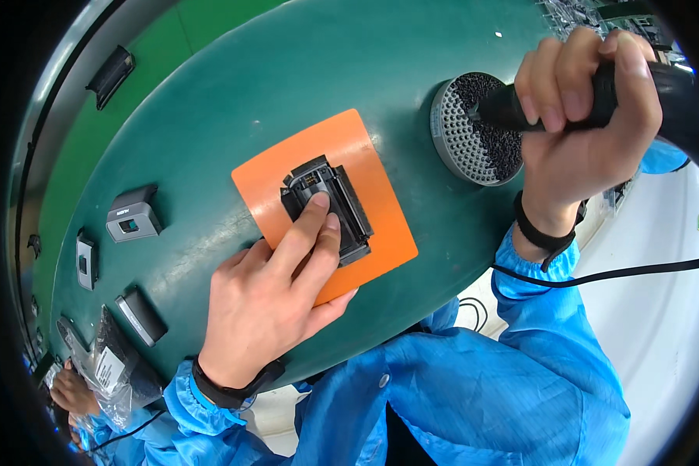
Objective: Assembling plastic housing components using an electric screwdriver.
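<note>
A black plastic housing [332, 206] with small gold contacts lies tilted on an orange mat [388, 225]. My left hand [264, 303] holds it down, index and middle fingertips pressed on its top and the thumb low beside the mat's near edge. At the right, my right hand [579, 116] is wrapped round a black electric screwdriver [509, 107]. The driver's tip points into a round screw tray [462, 128] with a dotted metal surface, partly covered by dark small screws. Whether a screw sits on the tip is too small to tell.
Grey and black housings [134, 213] stand at the left, with a small black block [141, 314] nearer. A clear bag of dark parts [124, 373] lies at the lower left, by another person's hand [74, 392]. A black cable [613, 274] runs at right.
</note>
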A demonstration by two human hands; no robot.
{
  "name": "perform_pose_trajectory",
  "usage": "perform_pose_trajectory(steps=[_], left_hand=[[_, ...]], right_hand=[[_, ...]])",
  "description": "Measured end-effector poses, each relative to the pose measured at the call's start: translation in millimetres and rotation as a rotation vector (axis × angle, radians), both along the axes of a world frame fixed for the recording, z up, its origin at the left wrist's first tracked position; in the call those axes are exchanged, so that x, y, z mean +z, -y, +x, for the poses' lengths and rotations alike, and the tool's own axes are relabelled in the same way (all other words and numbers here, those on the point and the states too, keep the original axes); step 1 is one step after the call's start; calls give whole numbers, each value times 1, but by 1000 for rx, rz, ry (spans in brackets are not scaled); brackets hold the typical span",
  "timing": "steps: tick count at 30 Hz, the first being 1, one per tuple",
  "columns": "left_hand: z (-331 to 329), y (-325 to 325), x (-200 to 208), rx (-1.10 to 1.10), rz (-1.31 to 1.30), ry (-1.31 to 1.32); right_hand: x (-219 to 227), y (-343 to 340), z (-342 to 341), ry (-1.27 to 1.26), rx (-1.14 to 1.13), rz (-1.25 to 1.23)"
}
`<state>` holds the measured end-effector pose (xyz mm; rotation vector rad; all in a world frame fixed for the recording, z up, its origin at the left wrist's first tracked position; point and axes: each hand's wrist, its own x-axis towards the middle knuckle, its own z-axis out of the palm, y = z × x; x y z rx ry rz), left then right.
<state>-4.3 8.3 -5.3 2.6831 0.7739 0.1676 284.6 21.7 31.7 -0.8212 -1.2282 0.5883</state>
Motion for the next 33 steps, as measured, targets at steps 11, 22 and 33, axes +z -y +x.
perform_pose_trajectory(steps=[11,22,33], left_hand=[[0,0,-2,9,-22,14],[-6,-1,1,4,-8,-13],[-12,0,-3,5,4,24]], right_hand=[[-12,-5,4,-20,53,-69],[-11,-8,-11,-3,39,-101],[46,4,-37,-46,427,-56]])
